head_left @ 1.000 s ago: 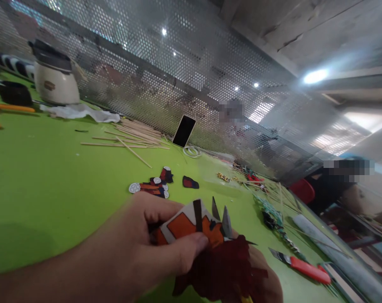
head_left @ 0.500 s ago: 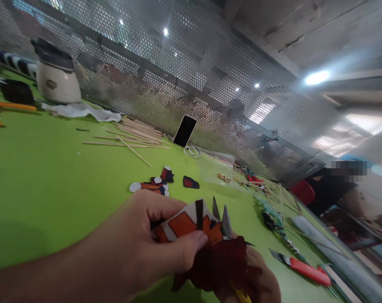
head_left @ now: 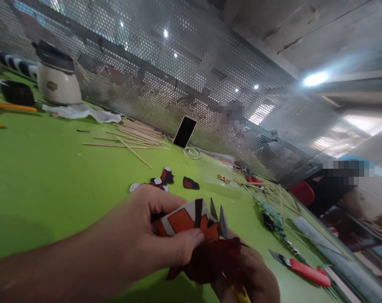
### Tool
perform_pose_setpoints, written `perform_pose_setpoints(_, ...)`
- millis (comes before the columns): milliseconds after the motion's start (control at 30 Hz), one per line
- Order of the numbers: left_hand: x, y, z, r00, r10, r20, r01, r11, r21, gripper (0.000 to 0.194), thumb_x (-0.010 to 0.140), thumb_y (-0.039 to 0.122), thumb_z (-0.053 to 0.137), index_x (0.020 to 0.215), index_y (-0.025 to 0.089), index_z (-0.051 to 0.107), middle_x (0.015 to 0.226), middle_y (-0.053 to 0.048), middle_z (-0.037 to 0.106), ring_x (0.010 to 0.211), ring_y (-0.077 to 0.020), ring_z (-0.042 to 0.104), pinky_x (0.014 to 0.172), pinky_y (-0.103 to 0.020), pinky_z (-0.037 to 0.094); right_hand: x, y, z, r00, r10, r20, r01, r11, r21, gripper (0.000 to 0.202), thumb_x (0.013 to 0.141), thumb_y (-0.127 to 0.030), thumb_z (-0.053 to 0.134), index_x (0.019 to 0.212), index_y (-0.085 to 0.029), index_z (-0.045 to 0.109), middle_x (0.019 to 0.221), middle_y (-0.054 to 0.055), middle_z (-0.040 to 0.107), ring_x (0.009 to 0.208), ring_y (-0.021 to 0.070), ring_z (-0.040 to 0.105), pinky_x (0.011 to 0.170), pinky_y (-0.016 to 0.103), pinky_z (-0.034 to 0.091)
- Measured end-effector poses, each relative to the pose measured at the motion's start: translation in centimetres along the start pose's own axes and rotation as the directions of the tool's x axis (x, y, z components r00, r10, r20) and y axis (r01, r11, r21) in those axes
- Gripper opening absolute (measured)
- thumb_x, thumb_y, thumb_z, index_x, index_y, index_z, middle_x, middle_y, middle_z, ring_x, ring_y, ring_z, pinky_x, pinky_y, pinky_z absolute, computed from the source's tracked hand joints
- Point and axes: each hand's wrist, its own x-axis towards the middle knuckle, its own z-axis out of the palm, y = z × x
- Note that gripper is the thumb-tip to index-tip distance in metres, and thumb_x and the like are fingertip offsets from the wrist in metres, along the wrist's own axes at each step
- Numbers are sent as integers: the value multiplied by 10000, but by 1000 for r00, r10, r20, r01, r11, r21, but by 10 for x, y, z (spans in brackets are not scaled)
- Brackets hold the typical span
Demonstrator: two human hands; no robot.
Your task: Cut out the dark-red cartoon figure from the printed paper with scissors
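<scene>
My left hand pinches an orange, white and dark paper craft piece between thumb and fingers, low in the middle of the view. Two grey pointed tips stick up from its right edge. Below it hangs a dark red ragged piece, which covers most of my right hand. My right hand grips that dark red piece from underneath, and a yellow object shows at its lower edge. Small dark red and white cutouts lie on the green table just beyond my left hand.
Wooden sticks, a black phone leaning on the perforated metal screen and a tape ring lie further back. A white pot and cloth stand far left. A red-handled knife lies right. A seated person is at right.
Both hands with the craft pieces have shifted slightly left and down in view. My left hand now covers more of the small cutouts on the table.
</scene>
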Motion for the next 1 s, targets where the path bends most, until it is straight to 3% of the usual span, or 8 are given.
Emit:
perform_pose_setpoints(167, -1, 2, -9, 1000, -18, 10, 19, 999, -27, 369, 929, 535, 760, 743, 226, 837, 626, 15, 790, 714, -248, 822, 579, -248, 567, 26, -12, 5, 986, -156, 61, 149, 984, 98, 135, 890, -193, 664, 785, -277, 652, 629, -35, 572, 512, 156, 589, 535, 240, 536)
perform_pose_setpoints(233, -3, -1, -17, 999, -33, 34, 35, 998, -52, 280, 910, 460, 820, 769, 220, 851, 685, 22, 817, 741, -237, 821, 647, -259, 586, 25, -12, 9, 989, -142, -34, 143, 990, 12, 112, 868, -175, 658, 837, -274, 701, 726, 2, 665, 604, 176, 655, 577, 247, 549)
perform_pose_setpoints(300, -3, -5, -25, 996, -48, 75, 56, 994, -96, 127, 889, 341, 877, 841, 223, 875, 775, 26, 850, 783, -210, 810, 740, -261, 600, 20, -9, 9, 985, -43, -169, 26, 994, -104, 232, 882, -167, 642, 1050, -254, 777, 1018, 106, 775, 839, 240, 755, 665, 294, 595)
perform_pose_setpoints(367, -1, -9, -31, 989, -33, 143, 55, 987, -153, 55, 917, 281, 886, 932, 228, 886, 886, 15, 873, 844, -181, 794, 832, -254, 609, 17, -5, 8, 998, -53, 37, 53, 998, 20, 182, 860, -209, 657, 998, -271, 759, 833, 35, 676, 687, 208, 679, 558, 276, 529)
perform_pose_setpoints(400, 0, -10, -31, 986, -12, 167, 43, 982, -185, 61, 943, 288, 881, 968, 232, 882, 926, 10, 875, 869, -168, 787, 859, -246, 612, 16, -4, 7, 997, -61, 53, 58, 997, 53, 141, 864, -211, 661, 964, -268, 743, 770, 15, 625, 620, 195, 628, 522, 275, 505)
perform_pose_setpoints(700, -5, -10, -12, 985, -26, 170, 54, 985, -167, 424, 957, 576, 837, 804, 185, 779, 723, -36, 795, 606, -150, 694, 568, -219, 561, 17, -3, 5, 998, -8, 65, 1, 994, 105, 80, 850, -244, 741, 903, -257, 799, 699, 22, 673, 554, 200, 633, 473, 268, 527)
perform_pose_setpoints(833, -1, -6, -11, 994, -25, 109, 34, 997, -73, 433, 965, 620, 778, 902, 192, 803, 700, -47, 776, 649, -211, 738, 547, -256, 565, 21, -7, 2, 993, -25, 115, 11, 993, 119, 145, 859, -195, 740, 970, -253, 813, 817, 63, 788, 815, 278, 812, 615, 286, 637)
perform_pose_setpoints(1000, 4, 2, -7, 997, -3, 75, 6, 999, -45, 433, 954, 630, 761, 969, 200, 814, 681, -37, 761, 672, -229, 752, 543, -259, 567, 13, -4, 3, 983, 73, 166, -101, 980, 171, 266, 880, -187, 749, 1132, -249, 806, 1040, 124, 848, 1090, 359, 836, 749, 351, 708)
